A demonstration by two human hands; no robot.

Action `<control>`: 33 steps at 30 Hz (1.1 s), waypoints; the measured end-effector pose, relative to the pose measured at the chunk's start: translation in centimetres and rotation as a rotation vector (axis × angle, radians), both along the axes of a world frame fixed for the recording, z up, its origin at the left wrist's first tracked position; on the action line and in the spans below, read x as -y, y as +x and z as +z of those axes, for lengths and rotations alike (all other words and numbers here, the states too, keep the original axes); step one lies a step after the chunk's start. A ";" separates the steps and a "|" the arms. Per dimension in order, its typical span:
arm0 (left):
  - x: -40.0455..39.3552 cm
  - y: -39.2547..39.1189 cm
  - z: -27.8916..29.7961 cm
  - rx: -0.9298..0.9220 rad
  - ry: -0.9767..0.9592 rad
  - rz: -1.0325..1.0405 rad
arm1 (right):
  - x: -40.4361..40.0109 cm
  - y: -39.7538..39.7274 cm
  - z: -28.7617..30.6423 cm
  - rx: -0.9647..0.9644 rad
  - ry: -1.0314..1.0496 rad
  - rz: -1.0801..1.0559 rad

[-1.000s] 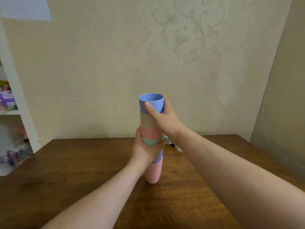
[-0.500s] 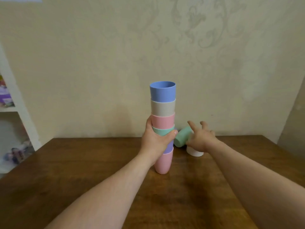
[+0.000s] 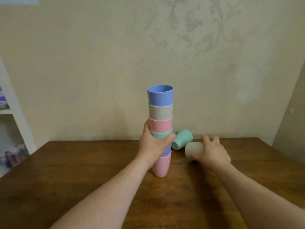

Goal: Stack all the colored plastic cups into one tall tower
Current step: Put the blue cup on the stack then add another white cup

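Note:
A tower of several nested cups [image 3: 160, 113] stands upright on the wooden table [image 3: 82, 171], with a blue cup on top, then beige, pink, green, purple and a pink one at the base. My left hand [image 3: 152, 143] is wrapped around the tower's middle, over the green and purple cups. To the right, a green cup [image 3: 182, 139] lies on its side by the wall. My right hand [image 3: 212, 152] grips a beige cup [image 3: 193, 149] lying on its side, just right of the green one.
A patterned wall rises right behind the table's far edge. A white shelf unit [image 3: 14, 129] with small items stands at the left. A second wall closes the right corner.
My right hand left the tower's top, reached right past the green cup and closed on the beige cup. My left hand kept its hold on the tower.

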State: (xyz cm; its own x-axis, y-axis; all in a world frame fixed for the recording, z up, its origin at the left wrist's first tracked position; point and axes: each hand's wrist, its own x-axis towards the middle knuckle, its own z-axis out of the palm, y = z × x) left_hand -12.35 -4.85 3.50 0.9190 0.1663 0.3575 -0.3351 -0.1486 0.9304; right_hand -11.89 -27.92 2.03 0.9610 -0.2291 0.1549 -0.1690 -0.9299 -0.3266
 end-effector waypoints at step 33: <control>-0.8 -7.7 3.3 0.007 -0.144 -0.070 | -5.3 -9.5 -6.3 0.270 0.767 0.068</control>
State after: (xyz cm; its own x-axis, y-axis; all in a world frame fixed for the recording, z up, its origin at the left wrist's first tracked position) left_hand -20.08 -4.03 6.79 0.9276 0.1517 0.3415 -0.3469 0.0102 0.9378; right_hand -21.38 -22.61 -4.22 0.9286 -0.3077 0.2072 0.0558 -0.4362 -0.8981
